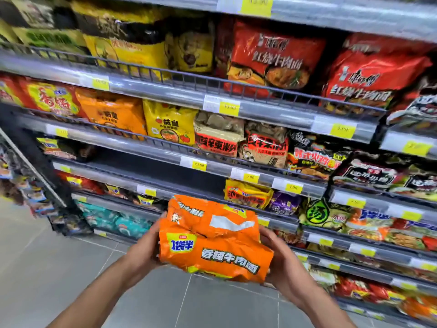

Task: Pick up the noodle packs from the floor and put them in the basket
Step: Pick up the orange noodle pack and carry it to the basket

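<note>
noodle packs (214, 237), orange and stacked as a bundle, are held up in front of the store shelves (236, 102), clear of the grey floor (59, 268). going left to right: the left hand (144, 247) presses flat against the bundle's left edge, fingers wrapped on it; the bundle sits between; the right hand (281, 261) cups its right end, closed on the wrapper. i'd judge the pickup done and the carry in hand. no basket is in view, so the next move calls for turning to find it, then lowering the bundle in with both hands.
</note>
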Available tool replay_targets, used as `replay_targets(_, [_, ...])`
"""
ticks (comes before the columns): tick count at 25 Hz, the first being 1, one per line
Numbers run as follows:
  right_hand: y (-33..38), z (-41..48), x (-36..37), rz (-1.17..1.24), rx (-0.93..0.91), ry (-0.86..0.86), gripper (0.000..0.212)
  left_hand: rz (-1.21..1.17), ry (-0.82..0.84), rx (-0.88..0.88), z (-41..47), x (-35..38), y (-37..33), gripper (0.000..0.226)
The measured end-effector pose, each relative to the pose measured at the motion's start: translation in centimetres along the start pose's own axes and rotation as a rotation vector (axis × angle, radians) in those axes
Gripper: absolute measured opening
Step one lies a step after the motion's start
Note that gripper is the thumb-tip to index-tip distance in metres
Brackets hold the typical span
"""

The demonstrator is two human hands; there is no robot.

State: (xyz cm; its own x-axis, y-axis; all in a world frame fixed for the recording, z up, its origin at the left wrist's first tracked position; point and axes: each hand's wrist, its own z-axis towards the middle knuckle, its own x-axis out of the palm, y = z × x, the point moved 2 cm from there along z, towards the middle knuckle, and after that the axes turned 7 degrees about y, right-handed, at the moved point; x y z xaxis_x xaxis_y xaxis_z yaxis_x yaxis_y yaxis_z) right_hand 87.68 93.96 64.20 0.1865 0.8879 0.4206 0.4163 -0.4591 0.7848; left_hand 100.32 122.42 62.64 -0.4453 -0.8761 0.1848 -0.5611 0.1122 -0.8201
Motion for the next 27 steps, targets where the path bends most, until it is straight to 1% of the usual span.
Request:
replay_targets(1, [1.9, -1.3, 0.5, 0.008, -0.061, -0.012, 0.049, -0.034, 0.034, 0.065, -0.6, 0.4, -1.6, 0.054])
replay_targets(2, [3.5, -2.6, 1.0, 0.008, -0.113, -0.017, 0.057, -0.039, 0.027, 0.106, -1.0, 0.9, -3.3, 0.055])
replay_targets(4, [5.9, -4.5, 2.0, -0.003, -0.205, -0.015, 0.081, -0.109, 0.063, 0.175, -0.7, 1.1, -5.8, 0.055])
replay_targets(5, [6.9, -5.2, 2.5, -0.038, -0.246, -0.01, 0.089, -0.159, 0.097, 0.2, 0.3, 1.0, -7.1, 0.052])
replay_targets(7, [8.5, -6.2, 3.5, -0.162, -0.31, -0.03, 0.095, -0.222, 0.111, 0.174, 2.1, 1.3, -9.7, 0.05])
replay_targets(8, [9.0, -6.6, 4.2, -0.225, -0.335, -0.051, 0.095, -0.215, 0.124, 0.173, 2.8, 1.7, -11.1, 0.049])
replay_targets(9, [9.4, -6.9, 4.9, -0.292, -0.35, -0.104, 0.093, -0.193, 0.177, 0.181, 3.4, 2.2, -12.2, 0.041])
replay_targets(10, [9.7, -7.1, 5.3, -0.348, -0.377, -0.17, 0.09, -0.148, 0.228, 0.209, 3.9, 2.9, -13.5, 0.039])
replay_targets(11, [10.0, -7.2, 5.6, -0.399, -0.402, -0.227, 0.084, -0.137, 0.296, 0.216, 4.3, 3.6, -14.6, 0.042])
replay_targets(14, [10.5, -8.0, 5.7, -0.483, -0.46, -0.401, 0.075, -0.077, 0.384, 0.19, 4.6, 7.0, -17.5, 0.046])
replay_targets(15, [10.4, -8.6, 5.4, -0.489, -0.481, -0.467, 0.073, -0.05, 0.44, 0.207, 4.6, 8.0, -17.8, 0.046])
replay_targets(16, [10.4, -9.2, 5.0, -0.485, -0.504, -0.525, 0.069, -0.022, 0.463, 0.239, 4.9, 9.2, -18.3, 0.048])
replay_targets(17, [10.2, -10.1, 4.5, -0.475, -0.529, -0.585, 0.065, 0.027, 0.523, 0.27, 5.0, 10.8, -18.5, 0.056])
replay_targets(18, [9.9, -11.2, 3.8, -0.467, -0.552, -0.651, 0.062, 0.075, 0.588, 0.278, 4.5, 13.2, -19.2, 0.074])
replay_targets(19, [9.7, -12.1, 3.3, -0.454, -0.561, -0.707, 0.062, 0.145, 0.663, 0.321, 4.7, 14.6, -19.4, 0.107])
replay_targets(20, [9.4, -13.4, 2.6, -0.43, -0.573, -0.764, 0.062, 0.182, 0.677, 0.379, 6.1, 16.6, -19.4, 0.149])
replay_targets(21, [9.0, -14.8, 1.8, -0.4, -0.596, -0.817, 0.061, 0.199, 0.661, 0.416, 7.8, 18.4, -19.0, 0.159])
replay_targets(22, [8.6, -16.3, 1.2, -0.371, -0.62, -0.858, 0.059, 0.194, 0.759, 0.384, 8.0, 20.4, -18.4, 0.151])
replay_targets(23, [8.2, -18.0, 0.6, -0.337, -0.639, -0.899, 0.057, 0.199, 0.858, 0.346, 8.1, 22.5, -17.5, 0.1])
replay_targets(24, [7.7, -19.7, -0.1, -0.304, -0.651, -0.936, 0.058, 0.26, 0.91, 0.34, 7.3, 24.8, -16.8, 0.063])
replay_targets(25, [7.2, -21.5, -0.8, -0.281, -0.661, -0.971, 0.061, 0.288, 0.906, 0.305, 6.2, 26.9, -16.1, 0.042])
replay_targets(26, [6.7, -23.1, -1.5, -0.271, -0.663, -1.006, 0.063, 0.299, 0.911, 0.244, 5.2, 28.9, -15.3, 0.031])
replay_targets(27, [6.0, -25.4, -2.3, -0.258, -0.669, -1.056, 0.065, 0.327, 0.947, 0.198, 3.0, 31.9, -14.3, 0.029])
